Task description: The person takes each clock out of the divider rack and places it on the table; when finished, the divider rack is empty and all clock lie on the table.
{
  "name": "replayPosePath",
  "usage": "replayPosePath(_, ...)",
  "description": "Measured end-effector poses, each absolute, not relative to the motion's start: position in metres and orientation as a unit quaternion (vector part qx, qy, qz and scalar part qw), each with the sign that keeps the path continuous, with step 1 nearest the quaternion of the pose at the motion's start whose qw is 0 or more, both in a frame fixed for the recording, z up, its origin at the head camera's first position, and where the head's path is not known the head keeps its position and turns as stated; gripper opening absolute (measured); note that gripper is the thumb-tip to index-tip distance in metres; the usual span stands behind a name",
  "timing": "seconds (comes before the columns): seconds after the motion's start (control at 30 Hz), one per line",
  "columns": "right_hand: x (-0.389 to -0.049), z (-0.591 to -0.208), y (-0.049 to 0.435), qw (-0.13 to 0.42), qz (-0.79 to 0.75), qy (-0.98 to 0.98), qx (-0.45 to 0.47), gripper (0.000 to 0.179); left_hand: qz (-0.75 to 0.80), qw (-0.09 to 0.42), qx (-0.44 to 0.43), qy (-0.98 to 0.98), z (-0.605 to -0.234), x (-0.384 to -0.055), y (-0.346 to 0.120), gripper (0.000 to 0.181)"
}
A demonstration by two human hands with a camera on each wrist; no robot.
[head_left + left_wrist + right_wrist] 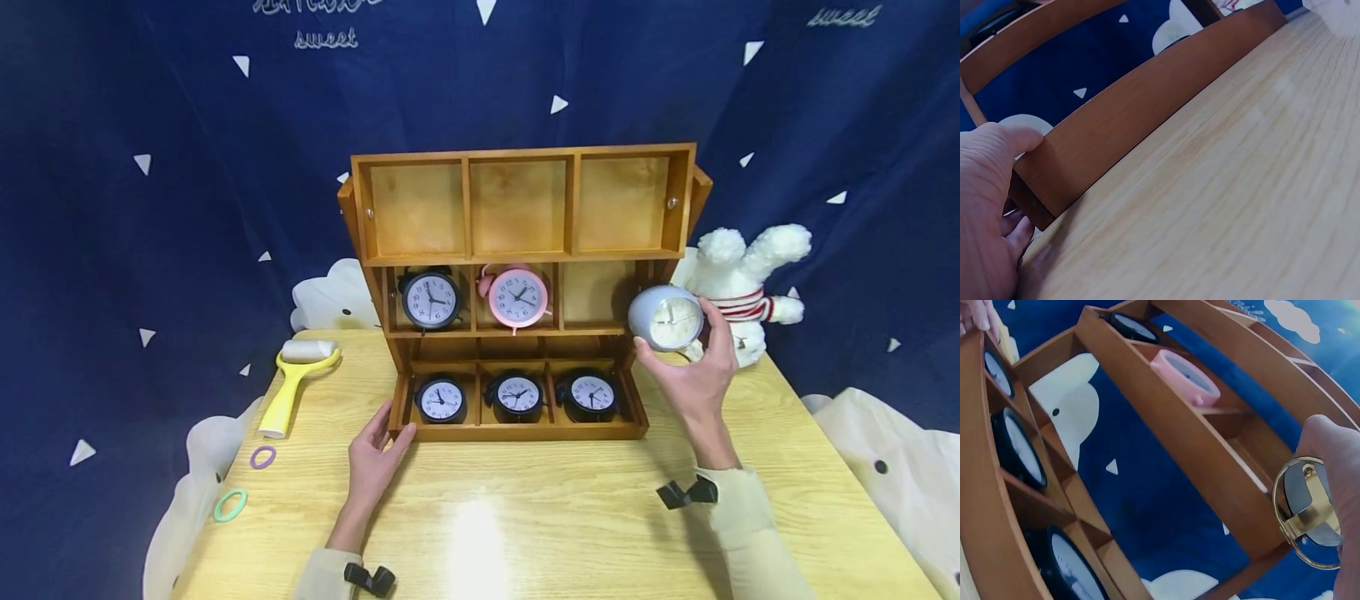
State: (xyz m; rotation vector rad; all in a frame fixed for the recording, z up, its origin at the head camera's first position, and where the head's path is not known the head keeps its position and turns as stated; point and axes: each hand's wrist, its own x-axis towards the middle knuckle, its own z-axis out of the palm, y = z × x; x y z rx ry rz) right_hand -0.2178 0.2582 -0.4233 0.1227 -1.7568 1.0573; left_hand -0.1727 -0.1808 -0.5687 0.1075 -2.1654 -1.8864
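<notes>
My right hand (693, 379) grips a light blue-grey rounded clock (666, 318), held up beside the right end of the middle tier. In the right wrist view its gold stand ring (1282, 506) shows under the hand. My left hand (372, 458) holds the lower left corner of a three-tier wooden shelf (525, 433), thumb on the front board. A black alarm clock (431, 300) and a pink alarm clock (517, 297) sit in the left and centre middle compartments; the right one is empty. Black clocks (517, 393) fill the three bottom compartments. The top tier is bare.
A white plush toy (738, 283) in a striped top sits behind the right hand. On the table's left lie a yellow lint roller (283, 400), a purple ring (262, 457) and a green ring (230, 505). A dark blue curtain (187, 208) hangs behind.
</notes>
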Motion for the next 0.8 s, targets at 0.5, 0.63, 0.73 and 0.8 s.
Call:
replayPosePath(0.5,-0.223,-0.461,0.31,0.482,0.449,-0.752,-0.008,0.088,-0.645,0.126,0.036,-0.752,-0.553,-0.168,-0.177,0.063)
replayPosePath(0.63,-0.227,-0.471,0.323,0.464,0.438,-0.769,-0.028,0.087,-0.643,0.132,0.042,-0.753,-0.573,-0.176,-0.181,0.065)
replayPosePath(0.73,-0.231,-0.481,0.329,0.43,0.429,-0.792,-0.058,0.085,-0.639,0.137,0.039,-0.756,-0.58,-0.178,-0.183,0.065)
replayPosePath(0.8,-0.234,-0.489,0.332,0.398,0.424,-0.81,-0.08,0.085,-0.636,0.141,0.035,-0.758,-0.582,-0.178,-0.183,0.065)
